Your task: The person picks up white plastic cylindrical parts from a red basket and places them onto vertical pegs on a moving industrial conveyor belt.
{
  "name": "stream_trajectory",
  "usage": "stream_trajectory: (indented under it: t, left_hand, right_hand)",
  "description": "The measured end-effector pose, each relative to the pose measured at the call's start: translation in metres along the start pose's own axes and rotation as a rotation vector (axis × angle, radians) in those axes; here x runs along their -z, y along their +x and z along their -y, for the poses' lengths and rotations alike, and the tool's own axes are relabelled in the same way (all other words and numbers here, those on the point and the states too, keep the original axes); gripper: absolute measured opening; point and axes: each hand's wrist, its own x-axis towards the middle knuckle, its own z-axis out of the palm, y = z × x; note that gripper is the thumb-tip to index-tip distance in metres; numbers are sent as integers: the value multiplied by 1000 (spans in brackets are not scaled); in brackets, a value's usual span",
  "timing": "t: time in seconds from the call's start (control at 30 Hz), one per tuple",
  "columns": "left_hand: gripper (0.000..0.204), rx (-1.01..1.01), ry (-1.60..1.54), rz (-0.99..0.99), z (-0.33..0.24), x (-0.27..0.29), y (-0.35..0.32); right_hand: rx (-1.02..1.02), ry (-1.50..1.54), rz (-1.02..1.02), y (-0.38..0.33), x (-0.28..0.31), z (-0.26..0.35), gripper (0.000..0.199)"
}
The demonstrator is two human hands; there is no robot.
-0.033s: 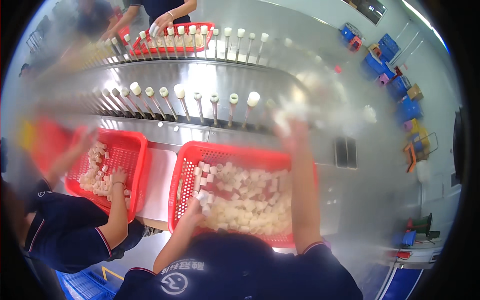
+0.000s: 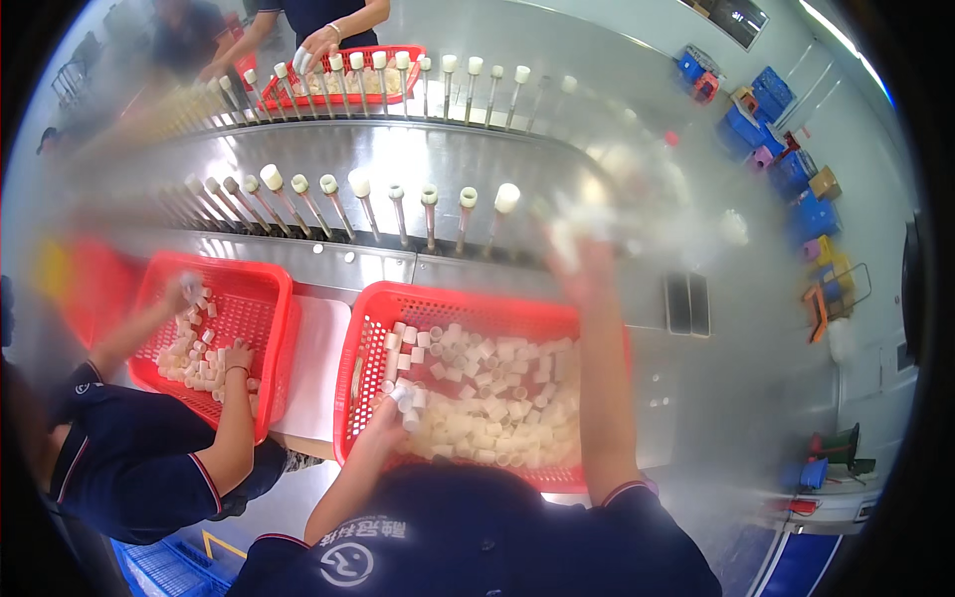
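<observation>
My left hand is in a red plastic basket, with white covers on its fingertips. Its fingers are bent around short white tubes at the basket's left side. Many more pale tubes lie loose in that basket, some on end and some on their sides. My right arm reaches over the basket's right part. Beyond its far rim, my right hand is near the right end of a row of upright metal rods. That hand is smeared, so its fingers cannot be made out. Pale sleeves sit on the rods.
At left, a co-worker's hands are in another red basket of white tubes. Across the steel table, another person stands at a red basket behind a second rod row. Two dark flat objects lie at right.
The near row of rods has shifted slightly right, the far row slightly left. The left co-worker's far hand has lowered into their basket. My hands have barely moved.
</observation>
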Motion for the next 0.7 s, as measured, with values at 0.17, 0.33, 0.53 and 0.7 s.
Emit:
stream_trajectory:
  t: [0.17, 0.33, 0.53, 0.7]
  left_hand:
    - [21, 163, 59, 135, 2, -6, -9]
    - [27, 89, 129, 126, 0, -17, -11]
    - [28, 55, 129, 75, -4, -21, -12]
    - [22, 20, 128, 18, -5, -20, -5]
  right_hand:
    - [-13, 115, -82, -12, -2, 5, 39]
    - [90, 109, -229, -11, 31, 7, 25]
    - [112, 19, -179, -17, 78, 23, 17]
    - [52, 170, -395, -47, 87, 17, 17]
